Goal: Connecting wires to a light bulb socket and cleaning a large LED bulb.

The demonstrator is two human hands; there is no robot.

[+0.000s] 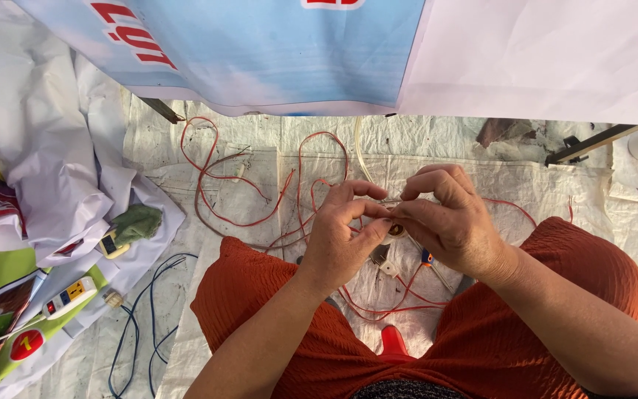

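Down at the near edge, rust-orange trousers [319,347] fill the view, knees spread, and a red tool handle [394,340] pokes up between them, parked within easy reach. Just above, both hands meet over the lap: the left hand [341,240] pinches thumb to forefinger, closed on a small round fitting [396,231] that sits right at its fingertips, while the right hand [448,218] curls over from the other side, fingers closed on a thin wire end [391,200] that bridges the two hands. It looks like a steadying hold, one hand bracing the piece so the other can work the wire. Beneath the hands lie a small white connector [388,267] and a blue-handled screwdriver [427,258]. Beyond, red wires [208,177] loop loosely across the white woven sheet [260,144]. Off left, a white power strip [69,297] and blue cable [149,310]. Farthest out, a pale blue banner [275,52] hangs across the top.
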